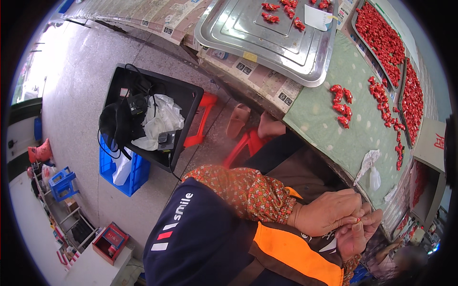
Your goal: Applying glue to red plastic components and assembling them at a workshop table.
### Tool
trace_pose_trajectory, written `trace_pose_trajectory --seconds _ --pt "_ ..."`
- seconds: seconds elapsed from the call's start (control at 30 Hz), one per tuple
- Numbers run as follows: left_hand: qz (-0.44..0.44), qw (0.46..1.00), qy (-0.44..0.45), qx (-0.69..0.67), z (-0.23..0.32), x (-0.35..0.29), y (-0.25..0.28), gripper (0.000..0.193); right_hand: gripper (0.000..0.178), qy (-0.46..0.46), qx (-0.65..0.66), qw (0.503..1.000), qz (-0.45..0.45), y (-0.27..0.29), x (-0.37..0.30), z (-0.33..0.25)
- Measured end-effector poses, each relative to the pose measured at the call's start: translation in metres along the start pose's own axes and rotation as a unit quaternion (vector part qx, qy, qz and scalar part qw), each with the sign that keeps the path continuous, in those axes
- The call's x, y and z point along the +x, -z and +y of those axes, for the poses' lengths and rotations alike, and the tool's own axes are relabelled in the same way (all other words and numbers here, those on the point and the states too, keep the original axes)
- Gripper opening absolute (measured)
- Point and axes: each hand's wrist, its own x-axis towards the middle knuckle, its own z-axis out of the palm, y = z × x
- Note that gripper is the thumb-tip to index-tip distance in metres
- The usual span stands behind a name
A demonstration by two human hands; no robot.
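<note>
My left hand (327, 213) reaches in from a flowered sleeve, its fingers bent and closed in a pinch. Right against it is my right hand (355, 237), thumb and fingers also pressed together. Between the meeting fingertips shows a tiny red and yellowish bit (358, 220); the rest of it is hidden. Both hands are in front of my body, beside the table edge. On the green dotted cloth (317, 107) lie small glossy red pieces (341, 106) in a loose cluster and a longer row (380, 97). A crumpled white wrapper (367, 164) lies near the hands.
A metal tray (281, 52) holds several red pieces; two trays heaped with them (381, 40) stand farther right. A black bin (191, 112) with cables and plastic sits over a blue crate (138, 174). Red stools (243, 145) stand by the table. Another person (389, 260) is at lower right.
</note>
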Motion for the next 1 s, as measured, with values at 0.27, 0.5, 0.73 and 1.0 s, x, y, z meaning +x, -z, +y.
trace_pose_trajectory --seconds 0.27,0.5,0.73,1.0 --pt "0.021 1.000 -0.014 -0.014 0.000 0.002 -0.001 0.023 0.026 0.018 0.004 1.000 -0.004 0.008 0.006 0.006" --pt "0.029 0.999 -0.009 0.017 0.002 -0.003 0.001 0.016 0.027 -0.005 0.024 0.999 -0.036 0.010 0.009 0.008" --pt "0.049 0.998 -0.019 0.035 0.003 0.000 0.013 0.015 0.030 -0.034 -0.008 0.996 -0.082 0.003 0.025 0.007" --pt "0.049 0.997 -0.045 0.048 -0.001 0.001 0.021 0.013 0.030 -0.038 0.015 0.998 -0.057 -0.002 0.030 0.010"
